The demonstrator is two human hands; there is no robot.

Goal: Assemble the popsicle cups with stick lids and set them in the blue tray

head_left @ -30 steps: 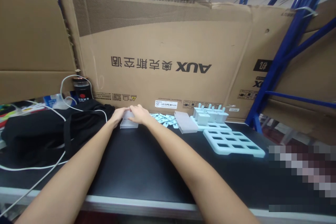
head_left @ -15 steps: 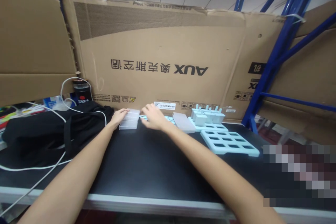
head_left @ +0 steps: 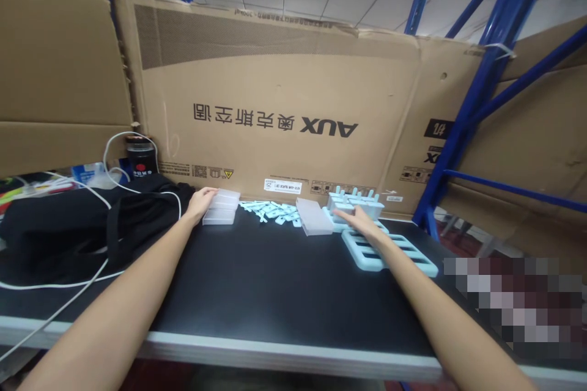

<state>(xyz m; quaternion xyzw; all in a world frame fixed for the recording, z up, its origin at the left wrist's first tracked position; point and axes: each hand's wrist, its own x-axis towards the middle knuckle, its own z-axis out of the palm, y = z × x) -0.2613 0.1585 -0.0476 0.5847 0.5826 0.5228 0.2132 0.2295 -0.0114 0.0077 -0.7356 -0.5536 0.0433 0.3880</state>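
Note:
My left hand (head_left: 200, 202) rests against the left side of a small stack of translucent plastic lids (head_left: 222, 207) at the back of the black table. My right hand (head_left: 360, 222) is stretched out to the right, fingers apart, over the near corner of a pale blue mould tray (head_left: 413, 255) with rectangular holes. Just behind that hand stands a second blue tray holding upright mould pieces (head_left: 355, 203). Between the two hands lie a heap of small blue sticks (head_left: 271, 211) and another translucent lid (head_left: 313, 215).
A black bag (head_left: 73, 226) with white cables (head_left: 59, 308) fills the table's left side, a dark bottle (head_left: 141, 157) behind it. A big AUX cardboard sheet (head_left: 284, 98) walls the back. Blue rack posts (head_left: 463, 116) stand at the right. The table's metal front edge (head_left: 275, 351) is near me.
My right hand has left the stack of lids and swept right across the table to the blue trays. My left hand has stayed on the stack.

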